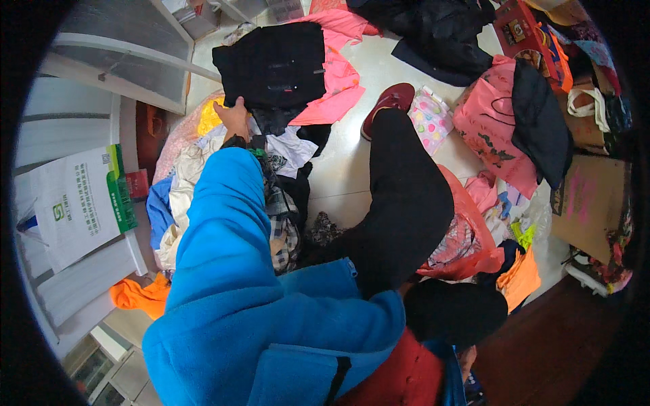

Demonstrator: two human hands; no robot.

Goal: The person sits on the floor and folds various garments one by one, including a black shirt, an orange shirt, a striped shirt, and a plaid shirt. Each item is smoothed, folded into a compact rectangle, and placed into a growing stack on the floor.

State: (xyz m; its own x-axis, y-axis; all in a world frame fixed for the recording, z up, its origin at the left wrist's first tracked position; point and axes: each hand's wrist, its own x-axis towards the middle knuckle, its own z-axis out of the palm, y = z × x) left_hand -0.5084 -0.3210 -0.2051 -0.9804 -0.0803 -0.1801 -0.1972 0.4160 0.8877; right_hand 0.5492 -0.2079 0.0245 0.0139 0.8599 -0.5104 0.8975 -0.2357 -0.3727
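Observation:
My left hand (pixel 234 117), in a blue fleece sleeve with a dark band at the wrist, lies at the lower left corner of a black folded garment (pixel 274 66). Its fingers are spread and touch the garment's edge. Under and beside that garment lies a pink garment (pixel 343 86). Yellow cloth (pixel 210 116) is just left of the hand, and a heap of cream (pixel 190 177), white (pixel 292 147) and checked clothes (pixel 282 238) lies below it. What seems to be my right hand (pixel 468 361) shows only as a sliver at the lower right, mostly hidden.
My outstretched leg ends in a dark red shoe (pixel 396 99) on the tiled floor. To the right are a dotted bag (pixel 429 119), a pink bag (pixel 490 122), a red plastic bag (pixel 482 259) and a cardboard box (pixel 589 203). A white-framed panel (pixel 147 91) stands left.

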